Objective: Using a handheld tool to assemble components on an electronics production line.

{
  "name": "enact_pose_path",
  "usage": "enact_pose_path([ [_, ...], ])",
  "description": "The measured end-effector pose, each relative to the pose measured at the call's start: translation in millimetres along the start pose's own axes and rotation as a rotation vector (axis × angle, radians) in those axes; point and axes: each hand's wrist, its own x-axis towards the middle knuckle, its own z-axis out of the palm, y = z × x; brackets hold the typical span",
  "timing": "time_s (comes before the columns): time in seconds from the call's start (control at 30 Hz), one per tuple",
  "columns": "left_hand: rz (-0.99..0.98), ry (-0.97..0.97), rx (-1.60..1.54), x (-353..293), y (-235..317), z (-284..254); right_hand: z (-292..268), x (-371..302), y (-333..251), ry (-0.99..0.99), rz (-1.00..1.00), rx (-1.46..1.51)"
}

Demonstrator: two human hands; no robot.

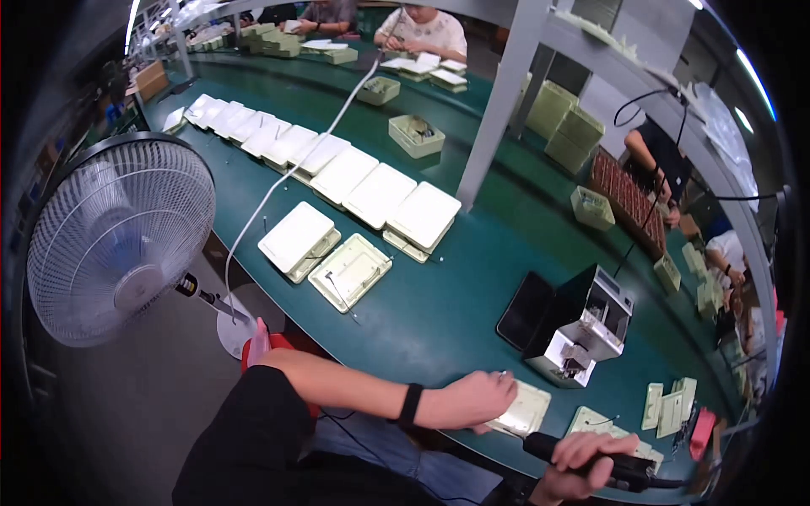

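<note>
On the green bench close to me lies a shallow cream plastic casing. My left hand, a black band at its wrist, rests over the casing's left side with its fingers curled; a tiny pale bit shows by the fingertips, and what they pinch is hidden. My right hand is wrapped round a black electric screwdriver, held nearly level. Its thin shaft points left toward the casing's near edge, and its cord trails off to the right. Right of the casing are more cream casing parts.
A metal screw-feeder machine stands beyond my hands. A row of stacked white casings and an open casing lie left. A floor fan, a hanging white cable and a grey post flank the bench. Other people work across it.
</note>
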Motion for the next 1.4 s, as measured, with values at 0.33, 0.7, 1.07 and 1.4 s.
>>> enact_pose_path([
  [0.33,-0.413,0.239,-0.169,-108,-10,-43,-39,-16,-40,0.08,0.082,0.145],
  [0.7,-1.156,0.864,-0.81,-180,-92,-105,-52,-28,-53,0.14,0.158,0.086],
  [1.07,-1.048,0.581,0.428,-177,-97,-116,-47,-33,-40,0.152,0.229,0.07],
  [1.4,-1.074,0.087,0.559,-144,-107,-85,-52,-30,-20,0.127,0.223,0.05],
])
